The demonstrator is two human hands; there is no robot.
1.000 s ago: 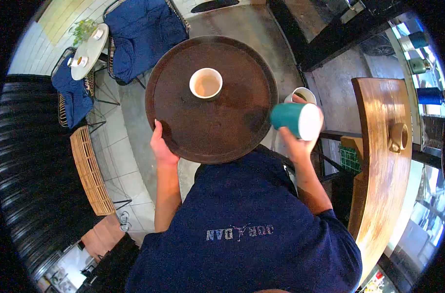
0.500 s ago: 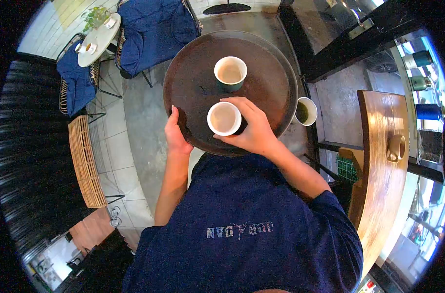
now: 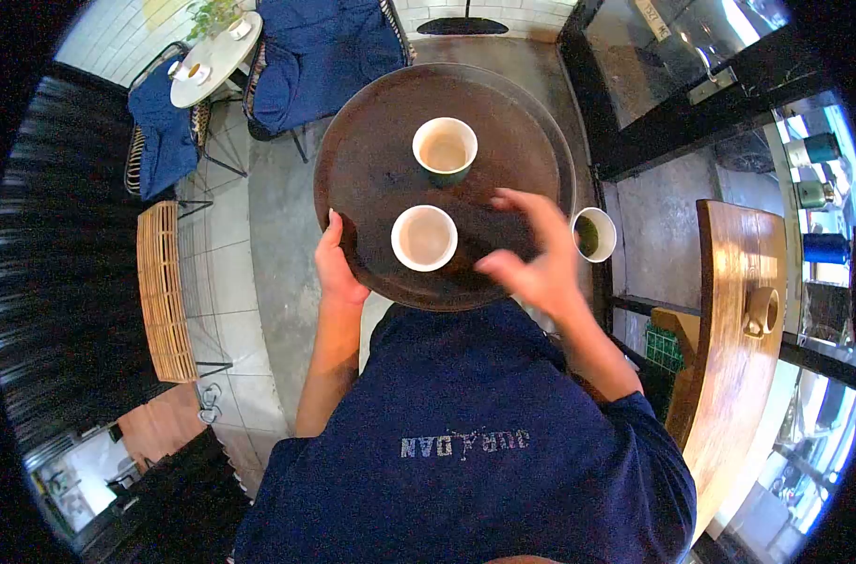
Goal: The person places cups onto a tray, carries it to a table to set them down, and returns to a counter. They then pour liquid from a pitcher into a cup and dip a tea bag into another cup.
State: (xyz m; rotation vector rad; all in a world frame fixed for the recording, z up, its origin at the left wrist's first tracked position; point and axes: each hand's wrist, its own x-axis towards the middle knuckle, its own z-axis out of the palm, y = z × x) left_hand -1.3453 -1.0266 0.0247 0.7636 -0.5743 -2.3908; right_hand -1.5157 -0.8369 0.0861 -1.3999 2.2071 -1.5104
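My left hand (image 3: 339, 268) grips the left edge of a round dark brown tray (image 3: 512, 122), its thumb over the rim and the other fingers hidden beneath. Two paper cups stand upright on the tray, each with a light brown drink: a near cup (image 3: 425, 239) and a far cup (image 3: 446, 150) with a green outer wall. My right hand (image 3: 541, 258) hovers over the tray's right side, a little blurred, thumb and fingers apart with nothing between them. It is clear of the near cup. A white cup with green contents (image 3: 594, 235) shows just beyond the tray's right rim.
At the right runs a wooden counter (image 3: 733, 376) bearing a tan mug-like piece (image 3: 761, 310). A black-framed glass door (image 3: 653, 85) is at the upper right. Blue-cushioned chairs (image 3: 324, 66), a small round table (image 3: 216, 61) and a rattan seat (image 3: 164, 291) are on the left.
My right hand has let go of the near cup and drawn away to the right, its fingers spreading. That cup now sits slightly further left on the tray. My left hand keeps its grip.
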